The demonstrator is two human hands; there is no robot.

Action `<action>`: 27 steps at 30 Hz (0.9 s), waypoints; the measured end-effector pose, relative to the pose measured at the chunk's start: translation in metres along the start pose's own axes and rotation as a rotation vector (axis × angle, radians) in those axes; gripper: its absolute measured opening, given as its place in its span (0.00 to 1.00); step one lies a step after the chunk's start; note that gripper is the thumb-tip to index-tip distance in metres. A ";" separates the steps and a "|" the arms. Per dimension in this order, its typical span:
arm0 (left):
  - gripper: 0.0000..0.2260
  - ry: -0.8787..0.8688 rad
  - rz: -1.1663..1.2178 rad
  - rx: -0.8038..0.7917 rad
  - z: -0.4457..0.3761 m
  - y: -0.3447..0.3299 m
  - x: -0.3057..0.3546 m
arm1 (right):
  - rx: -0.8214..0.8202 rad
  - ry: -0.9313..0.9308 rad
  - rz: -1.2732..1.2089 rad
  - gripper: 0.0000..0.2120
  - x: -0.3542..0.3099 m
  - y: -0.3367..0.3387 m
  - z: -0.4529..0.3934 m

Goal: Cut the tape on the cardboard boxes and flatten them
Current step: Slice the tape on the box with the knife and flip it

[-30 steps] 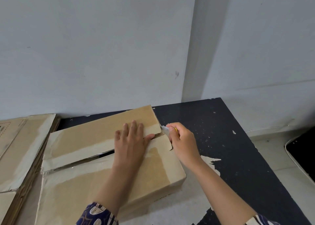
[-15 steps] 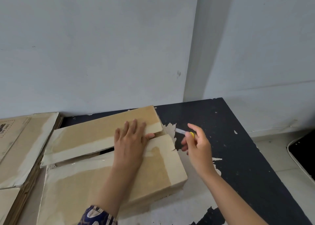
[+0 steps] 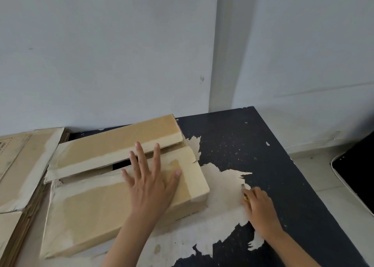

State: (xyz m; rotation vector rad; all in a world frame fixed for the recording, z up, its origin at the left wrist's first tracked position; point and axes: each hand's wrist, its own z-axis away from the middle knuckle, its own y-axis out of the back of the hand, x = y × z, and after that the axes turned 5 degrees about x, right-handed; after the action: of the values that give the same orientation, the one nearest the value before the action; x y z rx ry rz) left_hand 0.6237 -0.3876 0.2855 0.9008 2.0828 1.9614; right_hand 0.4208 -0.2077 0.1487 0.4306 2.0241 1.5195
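Lengthwise, box [image 3: 97, 206] left-to-right across table [image 3: 253, 145]

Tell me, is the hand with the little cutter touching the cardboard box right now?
Apart. In the head view the right hand, gripping the cutter, rests on the table, with bare tabletop between it and the box. Only the left hand presses the box.

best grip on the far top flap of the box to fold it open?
Take the far flap by its free long edge at the open seam, fingers hooking under from the near side. That edge already stands apart from the near flap, left of the left hand; its far edge is the hinge.
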 end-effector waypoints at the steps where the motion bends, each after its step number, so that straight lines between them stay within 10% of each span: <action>1: 0.41 0.007 0.030 0.027 0.002 0.001 0.000 | 0.001 0.016 0.031 0.14 0.002 0.001 0.003; 9: 0.33 0.046 -0.009 0.092 0.016 0.005 -0.004 | -0.119 -0.102 0.014 0.11 0.013 0.013 0.021; 20: 0.31 -0.229 -0.136 -0.015 0.007 0.015 -0.025 | 0.328 0.050 -0.592 0.22 -0.108 0.097 -0.084; 27: 0.30 -0.441 -0.042 -0.023 -0.013 0.019 -0.060 | -0.012 0.495 -0.278 0.30 -0.178 0.107 -0.129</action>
State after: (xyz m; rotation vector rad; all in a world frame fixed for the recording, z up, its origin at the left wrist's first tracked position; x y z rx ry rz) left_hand 0.6723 -0.4296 0.2881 1.1501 1.8056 1.5808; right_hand 0.4738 -0.3746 0.3190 -0.2553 2.3175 1.5653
